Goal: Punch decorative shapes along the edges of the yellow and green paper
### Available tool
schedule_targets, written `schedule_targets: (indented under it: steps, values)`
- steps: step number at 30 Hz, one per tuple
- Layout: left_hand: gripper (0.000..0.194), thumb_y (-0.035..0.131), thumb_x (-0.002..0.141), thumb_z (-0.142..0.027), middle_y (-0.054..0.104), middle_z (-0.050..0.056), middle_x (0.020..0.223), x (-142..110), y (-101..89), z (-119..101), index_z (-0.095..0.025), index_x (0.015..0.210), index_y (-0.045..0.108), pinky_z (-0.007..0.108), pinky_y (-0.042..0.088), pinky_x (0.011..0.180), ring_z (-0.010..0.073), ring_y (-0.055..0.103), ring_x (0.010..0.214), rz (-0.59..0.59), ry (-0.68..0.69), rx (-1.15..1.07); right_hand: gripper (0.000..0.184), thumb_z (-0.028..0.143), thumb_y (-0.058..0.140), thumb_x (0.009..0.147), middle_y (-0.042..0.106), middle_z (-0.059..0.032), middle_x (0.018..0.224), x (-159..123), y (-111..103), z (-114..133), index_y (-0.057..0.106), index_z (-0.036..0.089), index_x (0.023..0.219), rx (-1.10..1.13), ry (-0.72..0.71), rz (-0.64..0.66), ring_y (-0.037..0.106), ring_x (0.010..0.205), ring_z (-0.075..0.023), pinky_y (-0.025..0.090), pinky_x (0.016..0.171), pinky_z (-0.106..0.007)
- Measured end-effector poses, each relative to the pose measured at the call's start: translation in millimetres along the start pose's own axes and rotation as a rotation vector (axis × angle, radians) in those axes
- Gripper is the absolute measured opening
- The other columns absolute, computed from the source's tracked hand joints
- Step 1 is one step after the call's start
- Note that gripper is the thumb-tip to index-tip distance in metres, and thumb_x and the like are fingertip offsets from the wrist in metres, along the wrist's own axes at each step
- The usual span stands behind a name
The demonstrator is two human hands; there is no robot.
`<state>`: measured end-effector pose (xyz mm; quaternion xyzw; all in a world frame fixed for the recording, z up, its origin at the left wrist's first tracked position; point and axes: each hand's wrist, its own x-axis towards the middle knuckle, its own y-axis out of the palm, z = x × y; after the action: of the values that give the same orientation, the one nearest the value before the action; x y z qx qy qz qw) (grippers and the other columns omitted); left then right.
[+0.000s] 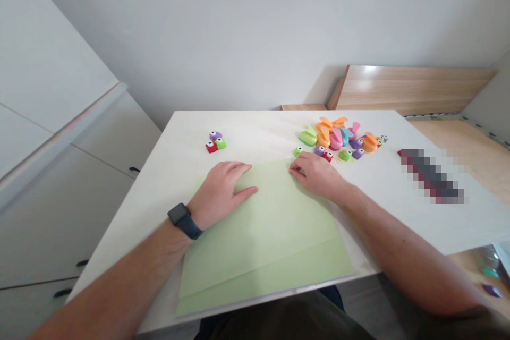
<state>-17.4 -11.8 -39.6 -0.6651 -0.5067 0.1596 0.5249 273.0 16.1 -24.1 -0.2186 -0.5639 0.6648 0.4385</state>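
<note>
A pale green paper sheet [266, 239] with a crease near its lower edge lies on the white table in front of me. My left hand [221, 188] rests over the sheet's upper left part, thumb and fingers apart, holding nothing. At the far right corner, the fingers of my right hand [314, 172] are curled and pinched together on the sheet's edge. Just beyond that hand is a small green block with an eye [298, 152]. Purple [319, 151] and red eyed blocks [328, 156] sit right beside it.
Several colourful plastic toy pieces [337, 138] are heaped at the back right of the table [255, 133]. Three eyed blocks, purple, red and green [220, 143], form a cluster at the back left. A pixelated dark object [432, 175] lies on the right. White cabinets [71, 180] line the left.
</note>
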Motion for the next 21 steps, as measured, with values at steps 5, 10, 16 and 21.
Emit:
schedule_targets:
  steps: [5, 10, 16, 21]
  values:
    - [0.051, 0.062, 0.089, -0.053, 0.065, 0.013, 0.126, 0, -1.9, -2, -0.019, 0.128, 0.062, 0.049, 0.043, 0.106, 0.0319, 0.057, 0.119, 0.004, 0.002, 0.028, 0.016, 0.02, 0.051, 0.096, 0.066, -0.0093, 0.094, -5, -7, -9, 0.065, 0.017, 0.092, -0.065, 0.053, -0.026, 0.061, 0.09, -0.0209, 0.046, 0.082, -0.032]
    - [0.051, 0.06, 0.091, -0.053, 0.065, 0.013, 0.127, 0, -2.5, -3, -0.018, 0.128, 0.061, 0.048, 0.043, 0.106, 0.0303, 0.057, 0.119, 0.017, 0.014, 0.065, 0.014, 0.023, 0.053, 0.096, 0.07, -0.0068, 0.093, -11, -26, -34, 0.065, 0.019, 0.09, 0.025, 0.254, -0.159, 0.062, 0.087, -0.0203, 0.044, 0.076, -0.031]
    - [0.052, 0.06, 0.091, -0.054, 0.065, 0.012, 0.127, -2, -0.6, 1, -0.018, 0.129, 0.06, 0.048, 0.043, 0.107, 0.0298, 0.056, 0.119, 0.024, 0.022, 0.086, 0.02, 0.035, 0.056, 0.093, 0.071, -0.0019, 0.078, -13, -41, -48, 0.065, 0.021, 0.084, 0.175, 0.516, -0.196, 0.06, 0.067, -0.0158, 0.04, 0.063, -0.028]
    - [0.052, 0.06, 0.09, -0.055, 0.064, 0.012, 0.127, -2, -0.2, 2, -0.018, 0.127, 0.061, 0.047, 0.044, 0.106, 0.0297, 0.057, 0.119, 0.022, 0.019, 0.096, 0.026, 0.041, 0.056, 0.092, 0.064, 0.001, 0.066, -14, -48, -47, 0.062, 0.021, 0.077, 0.206, 0.58, -0.185, 0.052, 0.058, -0.0132, 0.035, 0.056, -0.027]
